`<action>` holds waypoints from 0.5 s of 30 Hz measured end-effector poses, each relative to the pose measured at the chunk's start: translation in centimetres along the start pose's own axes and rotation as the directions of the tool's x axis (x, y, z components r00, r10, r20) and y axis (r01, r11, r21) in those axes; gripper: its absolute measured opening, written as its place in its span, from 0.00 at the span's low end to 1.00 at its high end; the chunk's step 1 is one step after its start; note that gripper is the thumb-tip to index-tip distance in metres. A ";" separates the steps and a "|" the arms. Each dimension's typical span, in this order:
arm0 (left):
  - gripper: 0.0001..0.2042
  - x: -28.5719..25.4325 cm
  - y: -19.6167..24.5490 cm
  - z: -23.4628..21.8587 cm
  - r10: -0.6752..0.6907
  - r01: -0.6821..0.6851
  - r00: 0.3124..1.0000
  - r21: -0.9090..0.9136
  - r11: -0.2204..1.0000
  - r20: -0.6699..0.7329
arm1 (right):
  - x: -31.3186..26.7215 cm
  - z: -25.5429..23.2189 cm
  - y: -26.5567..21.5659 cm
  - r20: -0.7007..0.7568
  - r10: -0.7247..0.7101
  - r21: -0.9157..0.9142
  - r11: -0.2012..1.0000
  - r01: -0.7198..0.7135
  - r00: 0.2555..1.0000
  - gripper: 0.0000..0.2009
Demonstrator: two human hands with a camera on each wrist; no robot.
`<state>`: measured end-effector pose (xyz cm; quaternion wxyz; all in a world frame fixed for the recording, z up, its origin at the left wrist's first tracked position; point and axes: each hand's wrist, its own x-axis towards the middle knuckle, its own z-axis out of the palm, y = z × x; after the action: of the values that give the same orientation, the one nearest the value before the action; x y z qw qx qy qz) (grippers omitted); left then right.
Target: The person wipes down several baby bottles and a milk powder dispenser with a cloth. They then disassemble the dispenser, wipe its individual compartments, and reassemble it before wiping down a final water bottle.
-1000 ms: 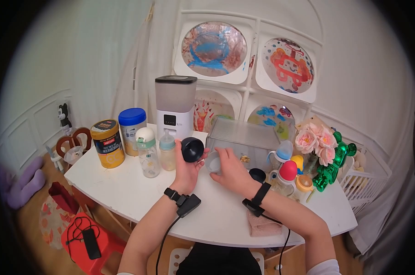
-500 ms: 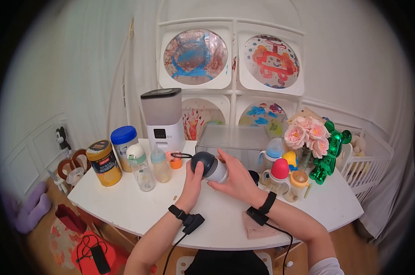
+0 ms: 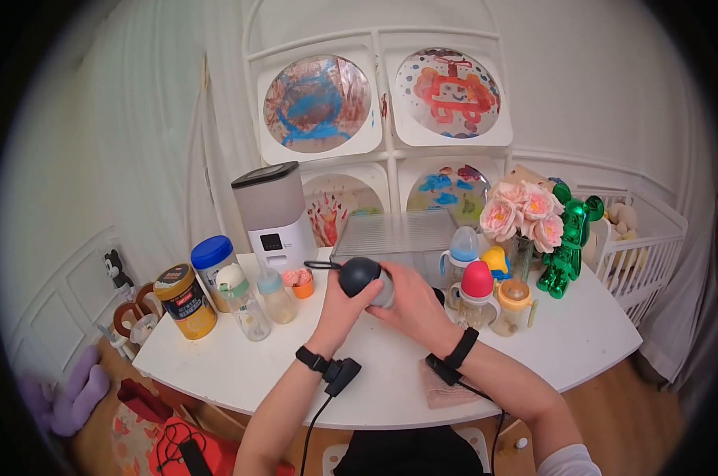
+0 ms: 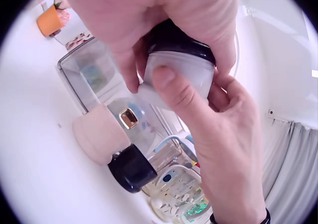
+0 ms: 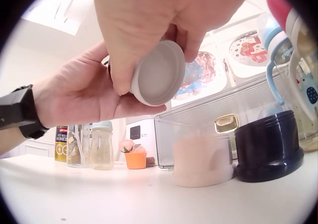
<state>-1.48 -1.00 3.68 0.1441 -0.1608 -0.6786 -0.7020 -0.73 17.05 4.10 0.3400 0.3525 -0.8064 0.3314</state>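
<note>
Both hands meet over the table, holding a domed dark lid (image 3: 359, 275) and a whitish cup (image 4: 196, 75) pressed together. My left hand (image 3: 343, 315) grips the lid, whose dark loop sticks out to the left. My right hand (image 3: 416, 309) grips the cup, its thumb along the side in the left wrist view. The right wrist view looks at the cup's round pale base (image 5: 160, 74). On the tabletop, mostly hidden by the right hand in the head view, a pink round container section (image 5: 202, 160) stands beside a dark one (image 5: 268, 147).
Behind the hands stands a clear lidded box (image 3: 398, 230) with a gold latch (image 5: 226, 123). Baby bottles (image 3: 474, 289), a flower vase (image 3: 522, 258) and a green bear figure (image 3: 562, 254) stand right. Bottles, a yellow can (image 3: 186, 301) and a white dispenser (image 3: 275, 230) stand left.
The lid and cup, held apart a second ago, have come together. My right hand has moved in against the left and turned around the cup. The head view has shifted.
</note>
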 end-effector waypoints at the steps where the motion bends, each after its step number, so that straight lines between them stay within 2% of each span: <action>1: 0.34 0.5 0.3 0.0 0.022 -0.024 0.998 0.034 0.999 0.056 | 0.1 0.0 0.0 -0.028 0.035 0.020 0.999 -0.034 0.999 0.38; 5: 0.34 0.7 0.2 0.7 0.075 -0.076 0.996 0.026 0.997 0.038 | 0.0 0.2 0.7 -0.080 0.051 0.010 0.999 -0.050 0.996 0.39; 7: 0.33 0.2 -0.8 1.0 0.165 -0.165 0.986 0.022 0.986 -0.012 | 0.0 0.1 1.0 -0.066 -0.038 0.010 0.999 0.039 0.997 0.40; 12: 0.32 -0.6 -1.4 -0.1 0.089 -0.095 0.994 -0.108 0.990 -0.058 | 0.3 -0.2 0.2 -0.024 -0.108 0.040 0.993 0.109 0.994 0.41; 14: 0.32 -0.7 -1.8 -0.6 0.042 -0.055 0.998 -0.310 0.949 -0.049 | 0.4 -0.5 -0.7 -0.067 -0.197 -0.091 0.977 0.191 0.978 0.42; 15: 0.32 -0.8 -1.9 -0.7 0.039 -0.055 0.998 -0.312 0.948 -0.054 | 0.3 -0.2 -0.3 -0.062 -0.199 -0.089 0.977 0.193 0.978 0.42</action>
<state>-1.54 -1.63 1.63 0.1494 -0.1811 -0.5509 -0.8009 -0.55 16.91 4.53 0.4133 0.4042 -0.7683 0.2749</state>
